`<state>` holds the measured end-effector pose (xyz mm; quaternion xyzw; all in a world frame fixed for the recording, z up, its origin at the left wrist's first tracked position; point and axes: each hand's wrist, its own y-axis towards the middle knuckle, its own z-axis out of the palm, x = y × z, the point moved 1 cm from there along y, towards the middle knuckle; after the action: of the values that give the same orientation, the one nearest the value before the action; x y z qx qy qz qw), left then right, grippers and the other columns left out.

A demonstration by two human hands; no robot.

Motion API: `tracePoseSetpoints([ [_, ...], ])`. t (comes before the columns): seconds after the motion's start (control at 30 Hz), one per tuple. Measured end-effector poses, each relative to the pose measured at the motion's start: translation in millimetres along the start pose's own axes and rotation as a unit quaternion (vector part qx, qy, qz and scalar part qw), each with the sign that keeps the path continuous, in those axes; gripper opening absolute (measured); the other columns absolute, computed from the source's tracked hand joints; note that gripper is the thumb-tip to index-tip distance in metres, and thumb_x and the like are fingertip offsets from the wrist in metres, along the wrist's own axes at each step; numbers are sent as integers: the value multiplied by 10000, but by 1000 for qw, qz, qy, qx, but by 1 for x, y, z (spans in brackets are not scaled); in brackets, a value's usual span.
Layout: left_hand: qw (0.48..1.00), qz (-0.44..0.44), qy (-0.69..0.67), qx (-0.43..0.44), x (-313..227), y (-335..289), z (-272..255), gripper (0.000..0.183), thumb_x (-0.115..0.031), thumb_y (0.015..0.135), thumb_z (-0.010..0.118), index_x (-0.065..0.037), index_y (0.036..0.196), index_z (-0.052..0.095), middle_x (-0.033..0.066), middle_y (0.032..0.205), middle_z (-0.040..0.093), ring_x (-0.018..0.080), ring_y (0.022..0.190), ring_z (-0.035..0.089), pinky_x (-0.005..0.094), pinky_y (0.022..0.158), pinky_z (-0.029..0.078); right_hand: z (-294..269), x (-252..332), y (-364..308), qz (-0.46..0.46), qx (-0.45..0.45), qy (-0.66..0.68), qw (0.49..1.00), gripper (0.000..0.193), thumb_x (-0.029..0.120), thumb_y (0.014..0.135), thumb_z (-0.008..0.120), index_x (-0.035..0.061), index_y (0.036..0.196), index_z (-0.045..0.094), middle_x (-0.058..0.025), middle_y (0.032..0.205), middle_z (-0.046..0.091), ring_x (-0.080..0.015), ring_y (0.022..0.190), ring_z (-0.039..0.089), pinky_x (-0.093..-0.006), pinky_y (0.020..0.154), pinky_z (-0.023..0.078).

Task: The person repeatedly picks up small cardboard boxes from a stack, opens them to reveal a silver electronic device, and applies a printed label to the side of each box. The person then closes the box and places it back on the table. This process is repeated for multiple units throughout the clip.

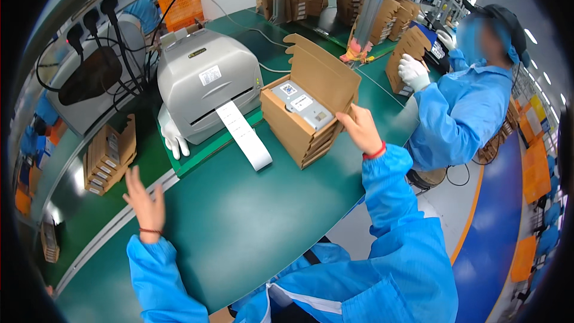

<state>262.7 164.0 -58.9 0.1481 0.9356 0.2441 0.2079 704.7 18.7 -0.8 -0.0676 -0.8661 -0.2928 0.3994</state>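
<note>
A stack of brown cardboard boxes [293,137] stands right of the label printer. Its top box has the lid [326,66] raised, and a flat grey device [301,106] with white labels lies inside. My right hand [362,131] grips the right edge of this top box, thumb near the rim; some fingers are hidden behind the cardboard. Over at the left, my left hand [145,204] is raised with its fingers spread and nothing in them, slightly blurred. Beyond it is another group of brown boxes [107,158].
The grey label printer [206,78] has a white label strip [244,134] hanging out onto the green table [239,221]. A white glove [171,134] lies against its left side. At right a co-worker in blue [460,107] handles a brown box [406,63]. Black cables [116,30] hang at upper left.
</note>
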Motion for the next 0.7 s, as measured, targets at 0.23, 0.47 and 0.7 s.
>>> tracePoseSetpoints([
  [0.23,893,412,-158,82,-162,-45,-23,710,-336,693,619,-66,1264,294,279,1310,231,424,1219,238,561,989,108,-3,52,-66,69,-23,20,997,238,43,765,511,-53,980,544,-115,718,595,-148,676,595,-267,628,481],
  [0.47,834,337,-426,96,-230,-40,24,805,-470,699,600,-77,1303,242,342,1325,81,519,1222,98,601,958,119,22,77,-65,57,-100,95,989,220,79,795,547,-55,969,535,-91,827,599,-130,727,558,-271,650,452],
  [0.7,823,332,-430,164,-229,-50,21,690,-368,683,661,-38,1215,371,387,1303,30,573,1192,83,560,968,178,26,72,-76,9,-173,-2,985,166,10,773,546,-71,918,548,-150,792,586,-226,676,561,-278,640,431],
])
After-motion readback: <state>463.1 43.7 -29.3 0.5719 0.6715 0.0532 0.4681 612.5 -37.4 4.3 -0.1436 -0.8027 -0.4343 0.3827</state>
